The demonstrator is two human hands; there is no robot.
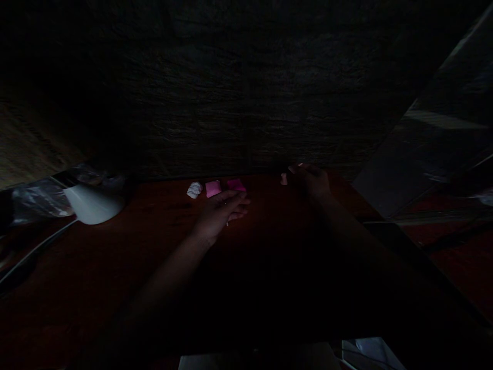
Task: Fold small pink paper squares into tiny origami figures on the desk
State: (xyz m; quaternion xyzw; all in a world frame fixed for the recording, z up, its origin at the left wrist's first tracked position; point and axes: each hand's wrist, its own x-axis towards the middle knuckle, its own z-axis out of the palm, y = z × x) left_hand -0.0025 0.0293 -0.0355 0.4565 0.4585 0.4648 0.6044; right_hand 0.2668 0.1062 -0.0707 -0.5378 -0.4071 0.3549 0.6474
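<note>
In the dim head view, my left hand (223, 211) hovers low over the brown table, fingers curled together; a tiny pale bit shows under it, and what it holds is too dark to name. Just behind its fingers lie a light pink square piece (213, 188) and a magenta square piece (236, 184), both clay-like. To their left is a crumpled white lump (194, 190). At the table's back, my right hand (314, 180) is closed in a pinch, with a small pale speck at its fingertips. Beside it on the left stands a small pale pink piece (284, 179).
A white cone-shaped lamp head (94, 204) with a cord sits on the left, in front of clear plastic (42, 200). The dark brick-patterned wall (246, 103) closes off the back of the table (154, 226). A grey panel (408, 149) rises at the right.
</note>
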